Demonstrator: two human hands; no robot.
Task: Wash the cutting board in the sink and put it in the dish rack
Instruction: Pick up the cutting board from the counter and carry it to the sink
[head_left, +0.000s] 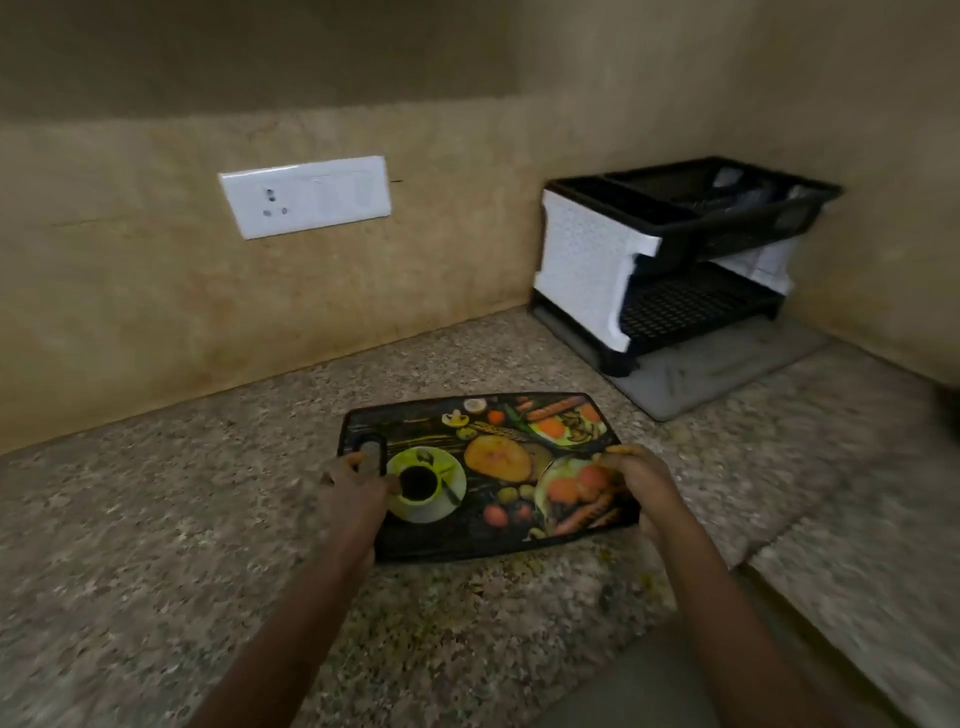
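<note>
The cutting board (498, 467) is lying on the speckled countertop (156, 519), printed side up, and the person is taking it at both short ends. The left hand (353, 488) is gripping the end with the handle hole, its fingers curling at that hole. The right hand (644, 483) is holding the opposite end, its fingers bending over the edge. The picture is blurred, so I cannot tell whether the board is already leaving the counter or still resting flat.

The dish rack (587, 270) is standing behind the board and to its right, well apart from it, on a grey mat (691, 379). No sink is showing.

In my judgement the task is only beginning: this is the pick-up, and the washing is not yet done. The next move is calling for a firm lift with both hands and for carrying the board to the sink, not toward the rack.
</note>
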